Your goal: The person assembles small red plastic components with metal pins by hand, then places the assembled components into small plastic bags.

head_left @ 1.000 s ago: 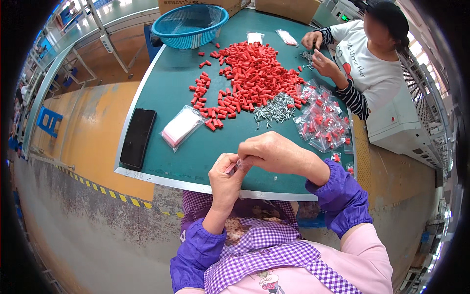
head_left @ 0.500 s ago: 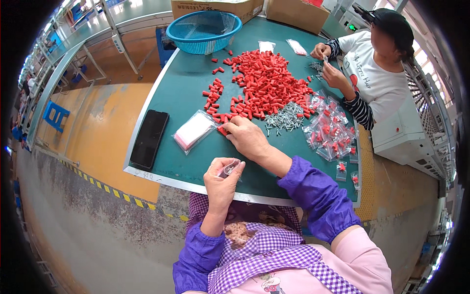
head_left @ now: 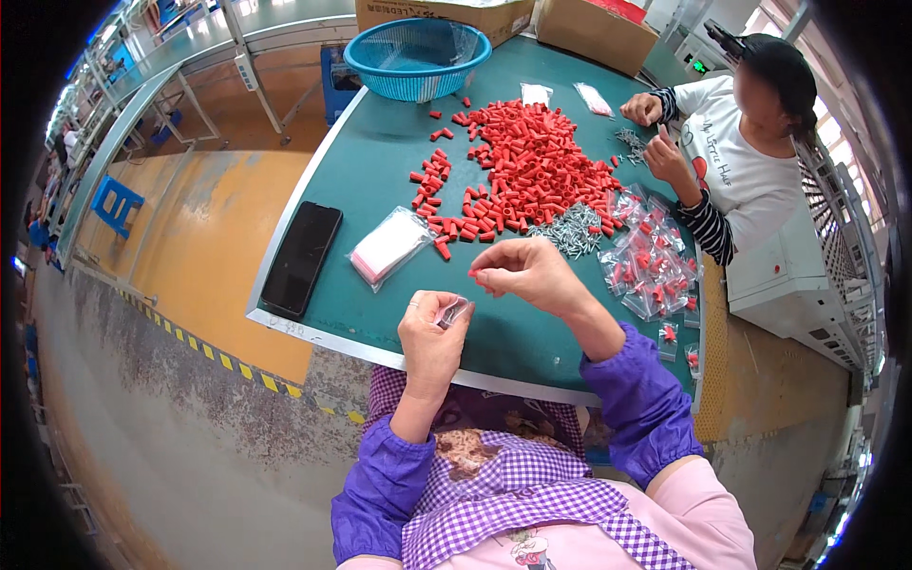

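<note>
My left hand (head_left: 432, 337) is closed on a small clear zip bag (head_left: 456, 312) by the table's near edge. My right hand (head_left: 532, 274) pinches a red plastic cap (head_left: 474, 274) just above and to the right of that bag. Beyond the hands spreads a big heap of short hollow red caps (head_left: 541, 161), with a few strays toward the left. Small silver screws (head_left: 570, 232) lie in a pile against the heap's near right side. To the left of my hands rests a stack of flat empty bags (head_left: 391, 245) in a clear wrapper.
Filled bags (head_left: 651, 261) are piled at the right edge. A black phone (head_left: 302, 258) lies at the left edge. A blue basket (head_left: 418, 59) and cardboard boxes (head_left: 594, 33) stand at the back. Across the far right corner, a person (head_left: 750, 142) works by more screws (head_left: 631, 144).
My right hand has drawn back from the loose red caps toward the left hand, bringing one cap along. The co-worker's hands have moved apart. The view has shifted slightly.
</note>
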Available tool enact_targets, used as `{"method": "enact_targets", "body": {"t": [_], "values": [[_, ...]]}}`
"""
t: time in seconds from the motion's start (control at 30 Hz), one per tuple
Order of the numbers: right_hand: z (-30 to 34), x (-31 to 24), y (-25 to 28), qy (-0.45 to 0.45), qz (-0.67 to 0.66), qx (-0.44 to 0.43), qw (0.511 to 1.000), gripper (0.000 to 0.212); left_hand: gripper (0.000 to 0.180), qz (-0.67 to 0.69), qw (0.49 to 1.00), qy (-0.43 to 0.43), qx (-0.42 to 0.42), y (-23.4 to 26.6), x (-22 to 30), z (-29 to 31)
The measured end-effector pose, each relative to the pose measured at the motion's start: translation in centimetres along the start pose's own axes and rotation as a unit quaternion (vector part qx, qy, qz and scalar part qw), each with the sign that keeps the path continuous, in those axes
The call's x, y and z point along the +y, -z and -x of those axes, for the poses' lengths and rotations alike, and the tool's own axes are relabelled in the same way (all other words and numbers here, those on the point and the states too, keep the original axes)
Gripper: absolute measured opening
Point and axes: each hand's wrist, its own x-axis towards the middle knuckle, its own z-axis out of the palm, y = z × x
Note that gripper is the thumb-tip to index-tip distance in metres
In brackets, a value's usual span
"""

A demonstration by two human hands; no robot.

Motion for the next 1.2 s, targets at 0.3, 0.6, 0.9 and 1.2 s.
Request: {"method": "enact_targets", "body": {"t": [0.3, 0.6, 0.9, 1.2], "values": [[1.4, -2.5, -0.6, -0.024, 0.002, -0.105, 0.994, 0.016, 0.017, -0.036, 0.998, -0.053, -0.006, -0.9, 0.5, -0.3], [2.6, 0.7, -3.4, 0.292, 0.222, 0.112, 0.923, 0.017, 0.016, -0.013, 1.000, -0.016, -0.011, -1.0, 0.9, -0.2], [2.9, 1.4, 0.4, 0.052, -0.042, 0.062, 0.996, 0.022, 0.021, 0.198, 0.971, 0.036, -0.132, -0.6, 1.9, 0.0], [4.2, 3.5, 0.6, -0.001, -0.309, -0.058, 0.949, 0.018, 0.044, 0.338, 0.911, 0.147, -0.187, -0.9, 3.7, 0.6]]}}
